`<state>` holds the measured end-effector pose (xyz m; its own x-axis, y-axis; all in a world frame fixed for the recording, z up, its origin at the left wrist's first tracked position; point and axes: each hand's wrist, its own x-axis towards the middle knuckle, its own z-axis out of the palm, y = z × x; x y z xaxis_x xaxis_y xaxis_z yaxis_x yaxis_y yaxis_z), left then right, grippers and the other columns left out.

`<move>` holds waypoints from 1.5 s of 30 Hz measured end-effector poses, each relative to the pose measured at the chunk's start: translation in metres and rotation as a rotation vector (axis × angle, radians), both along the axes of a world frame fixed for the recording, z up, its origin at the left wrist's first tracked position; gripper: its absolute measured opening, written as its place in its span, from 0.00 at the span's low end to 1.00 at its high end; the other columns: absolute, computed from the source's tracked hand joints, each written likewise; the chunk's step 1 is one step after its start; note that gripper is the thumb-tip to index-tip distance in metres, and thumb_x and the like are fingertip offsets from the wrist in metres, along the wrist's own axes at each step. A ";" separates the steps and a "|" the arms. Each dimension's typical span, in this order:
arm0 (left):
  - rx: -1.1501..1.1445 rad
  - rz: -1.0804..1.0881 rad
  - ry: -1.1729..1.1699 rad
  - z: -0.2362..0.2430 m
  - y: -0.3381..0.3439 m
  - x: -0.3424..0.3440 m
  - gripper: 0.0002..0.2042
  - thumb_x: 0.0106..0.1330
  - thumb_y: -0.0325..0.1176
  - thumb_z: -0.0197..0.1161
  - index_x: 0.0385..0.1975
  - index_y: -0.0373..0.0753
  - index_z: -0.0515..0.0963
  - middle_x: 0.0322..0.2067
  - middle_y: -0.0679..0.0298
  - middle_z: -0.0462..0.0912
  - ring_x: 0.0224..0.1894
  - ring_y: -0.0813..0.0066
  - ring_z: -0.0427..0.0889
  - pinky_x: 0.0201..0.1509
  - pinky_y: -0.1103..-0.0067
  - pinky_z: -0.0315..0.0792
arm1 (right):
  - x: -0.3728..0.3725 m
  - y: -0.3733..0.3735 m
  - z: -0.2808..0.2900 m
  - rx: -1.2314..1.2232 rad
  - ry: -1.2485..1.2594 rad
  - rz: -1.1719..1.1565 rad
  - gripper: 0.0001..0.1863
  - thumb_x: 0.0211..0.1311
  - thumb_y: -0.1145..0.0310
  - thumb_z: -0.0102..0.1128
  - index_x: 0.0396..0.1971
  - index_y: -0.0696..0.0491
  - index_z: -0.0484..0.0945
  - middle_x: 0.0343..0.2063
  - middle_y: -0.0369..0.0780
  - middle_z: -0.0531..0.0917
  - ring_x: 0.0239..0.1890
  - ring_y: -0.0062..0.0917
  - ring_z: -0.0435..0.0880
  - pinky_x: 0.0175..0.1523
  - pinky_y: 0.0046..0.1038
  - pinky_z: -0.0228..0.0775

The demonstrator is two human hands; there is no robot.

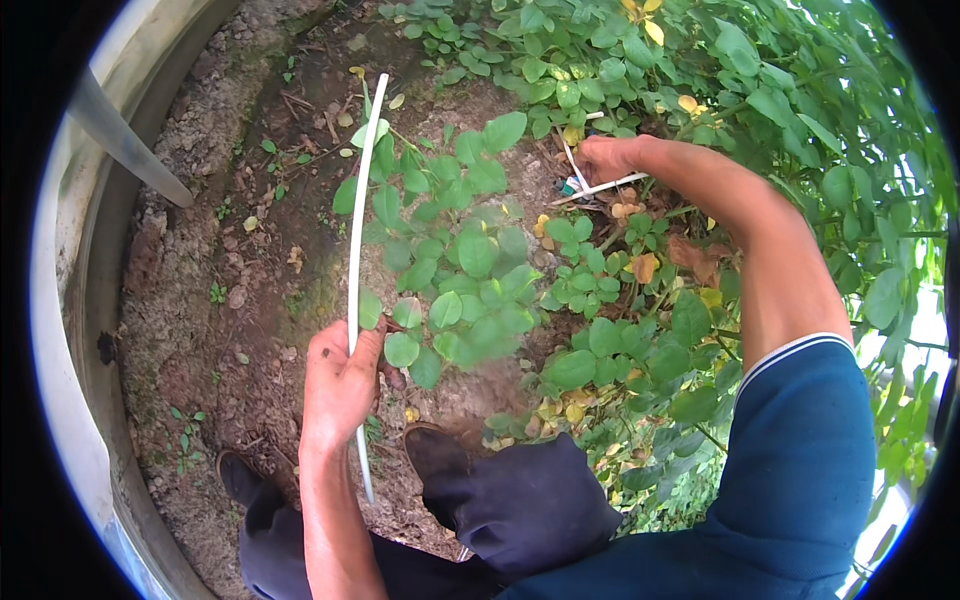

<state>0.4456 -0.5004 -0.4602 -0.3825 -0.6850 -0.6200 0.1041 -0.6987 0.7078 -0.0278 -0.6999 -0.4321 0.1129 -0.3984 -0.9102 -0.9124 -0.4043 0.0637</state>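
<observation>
Head view, taking the low leafy plant (470, 270) at the middle as the landmark. The left hand (340, 385) sits at the plant's near-left edge, fingers and thumb closed around a long thin white rod (358, 230). The rod's long axis runs almost straight away from the person: it passes through the fist, its short near end (366, 470) pointing back toward the feet, while the long part skirts the plant's left side and ends on bare soil (220, 290) beyond the plant's far-left corner. The grip is low on the rod, so most of its length lies ahead of the hand.

The right hand (608, 158) is on the plant's far-right side, reaching into denser green and yellowing foliage (760, 110). It is curled down at the ground, where a second, shorter white stick (600, 187) lies slanting just under it, with a small dark object beside it; whether the fingers actually clamp that stick or only rest on it cannot be told, as the leaves and the hand's own back hide the fingertips.

The two hands are well apart, with the plant between them. The left is plainly the nearer to the long rod; the right is nearer to the short stick.

Left of the plant, across the soil, a curved pale wall (70, 300) rims the bed. Near the lower edge, dark shoes (440, 455) stand on the soil.
</observation>
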 end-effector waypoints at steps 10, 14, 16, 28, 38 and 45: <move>-0.061 0.041 0.029 -0.001 0.006 0.009 0.14 0.72 0.38 0.53 0.35 0.33 0.78 0.17 0.66 0.77 0.17 0.82 0.72 0.20 0.84 0.61 | 0.008 -0.008 -0.004 0.154 0.237 -0.218 0.26 0.31 0.62 0.75 0.38 0.52 0.82 0.32 0.39 0.83 0.36 0.28 0.81 0.41 0.31 0.72; -0.058 0.043 0.033 -0.004 0.006 0.011 0.14 0.72 0.38 0.53 0.34 0.33 0.78 0.16 0.65 0.78 0.15 0.84 0.70 0.17 0.84 0.59 | 0.016 -0.011 -0.002 0.166 0.324 -0.171 0.21 0.29 0.62 0.75 0.30 0.52 0.84 0.32 0.37 0.83 0.36 0.27 0.81 0.41 0.32 0.72; -0.042 0.046 0.034 -0.005 0.006 0.012 0.13 0.72 0.38 0.53 0.34 0.34 0.77 0.16 0.65 0.78 0.14 0.85 0.68 0.16 0.85 0.58 | 0.016 -0.009 -0.001 0.153 0.271 -0.158 0.18 0.30 0.62 0.75 0.26 0.52 0.84 0.32 0.37 0.84 0.35 0.26 0.81 0.40 0.32 0.72; -0.015 0.144 -0.043 -0.008 0.003 0.015 0.13 0.71 0.39 0.53 0.31 0.35 0.78 0.12 0.66 0.75 0.09 0.86 0.64 0.11 0.86 0.54 | -0.021 0.007 -0.012 -0.062 -0.263 0.169 0.11 0.42 0.67 0.66 0.25 0.56 0.80 0.26 0.46 0.81 0.31 0.39 0.81 0.36 0.35 0.71; -0.027 0.237 -0.035 -0.011 0.004 0.025 0.13 0.71 0.39 0.54 0.31 0.36 0.76 0.11 0.67 0.73 0.07 0.86 0.62 0.09 0.86 0.52 | -0.015 -0.004 -0.016 0.095 -0.173 0.094 0.15 0.45 0.65 0.67 0.34 0.56 0.80 0.32 0.45 0.82 0.37 0.37 0.81 0.41 0.35 0.72; -0.063 0.205 -0.074 -0.013 0.009 0.019 0.13 0.71 0.39 0.54 0.30 0.36 0.77 0.11 0.69 0.72 0.08 0.87 0.62 0.10 0.86 0.52 | -0.022 -0.001 -0.017 0.022 -0.138 0.225 0.08 0.41 0.69 0.66 0.22 0.56 0.80 0.24 0.45 0.82 0.29 0.36 0.81 0.33 0.35 0.70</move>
